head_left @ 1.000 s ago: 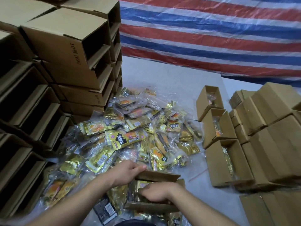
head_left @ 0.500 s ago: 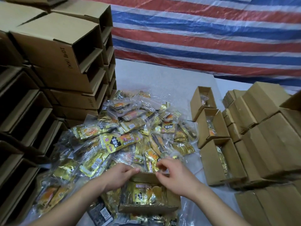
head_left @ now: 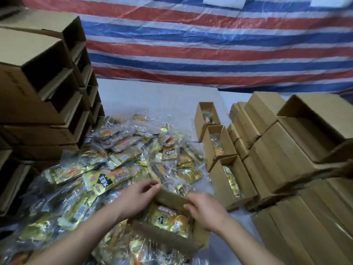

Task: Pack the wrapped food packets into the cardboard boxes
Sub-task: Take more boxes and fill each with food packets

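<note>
A small open cardboard box lies in front of me, with a yellow wrapped food packet inside it. My left hand holds the box's far left corner, fingers curled on the far flap. My right hand grips the same flap from the right side. A big heap of gold and clear wrapped packets covers the table beyond and to the left of the box.
Three open boxes with packets in them stand in a row at mid right. Stacks of closed and open boxes fill the right. Tall stacks of empty open boxes rise at left. A striped tarp hangs behind.
My right hand moved from the box's near side up to its far flap. The view tilted up and the box now sits lower in it. My left hand stays at the far left corner.
</note>
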